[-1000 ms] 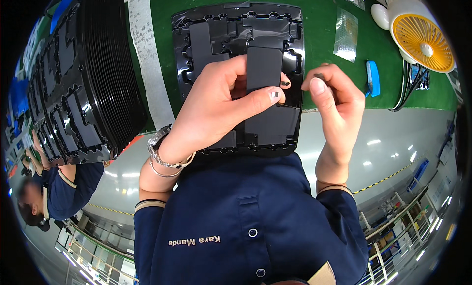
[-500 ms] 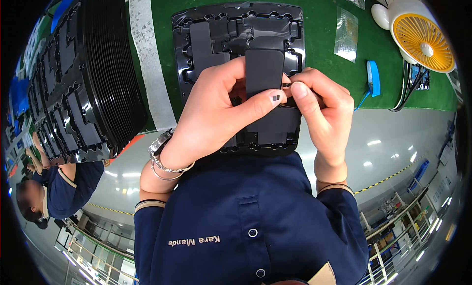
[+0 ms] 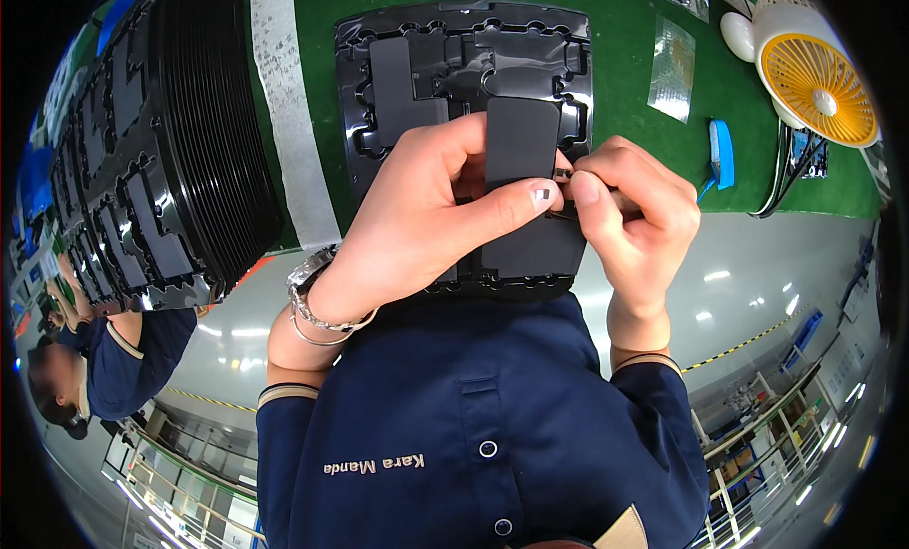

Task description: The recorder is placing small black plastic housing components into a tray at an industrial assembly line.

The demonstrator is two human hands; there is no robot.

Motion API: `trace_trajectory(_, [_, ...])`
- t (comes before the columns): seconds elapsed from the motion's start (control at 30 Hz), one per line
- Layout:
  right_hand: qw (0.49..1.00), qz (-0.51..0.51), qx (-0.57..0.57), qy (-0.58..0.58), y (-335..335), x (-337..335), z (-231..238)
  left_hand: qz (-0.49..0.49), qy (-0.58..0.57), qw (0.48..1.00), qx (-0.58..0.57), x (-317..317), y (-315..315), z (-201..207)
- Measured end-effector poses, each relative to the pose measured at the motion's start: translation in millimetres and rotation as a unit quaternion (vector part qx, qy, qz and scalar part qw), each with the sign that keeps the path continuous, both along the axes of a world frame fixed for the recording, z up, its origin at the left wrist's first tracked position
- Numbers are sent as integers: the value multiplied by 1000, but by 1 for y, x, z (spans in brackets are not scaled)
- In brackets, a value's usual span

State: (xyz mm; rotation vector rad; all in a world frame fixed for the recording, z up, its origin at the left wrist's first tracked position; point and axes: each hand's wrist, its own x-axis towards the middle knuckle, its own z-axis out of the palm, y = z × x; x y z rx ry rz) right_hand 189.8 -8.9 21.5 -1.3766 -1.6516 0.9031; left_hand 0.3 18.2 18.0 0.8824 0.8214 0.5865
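Head view, items by position from your fingers. Your left hand [image 3: 426,194]: thumb laid over the near face of a flat black piece [image 3: 522,142], other fingers behind it, pinching it between them. The piece is raised in front of a black moulded tray [image 3: 464,23]. Your right hand [image 3: 639,213]: thumb and forefinger drawn together at the piece's right edge, just beside your left fingertips; whether they grip anything small, you cannot tell. Beyond and left of your left fingers: a second black piece [image 3: 392,85], lying in the tray. Nearer your body than the fingertips: a black panel [image 3: 530,248]. Farther left of your left fingers: a white strip [image 3: 292,113], then a stack of black trays [image 3: 213,151]. Right of your right fingers: a blue object [image 3: 722,154]; farther out, a yellow-fronted fan [image 3: 819,90].
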Motion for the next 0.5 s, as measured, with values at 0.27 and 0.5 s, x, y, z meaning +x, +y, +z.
trace_trajectory(0.27, [993,66,-91,43,5,11,7,-47,40,998,-6,-5,3,11])
trace_trajectory(0.5, [983,105,-138,61,8,17,13,-84,86,993,12,-8,3,11])
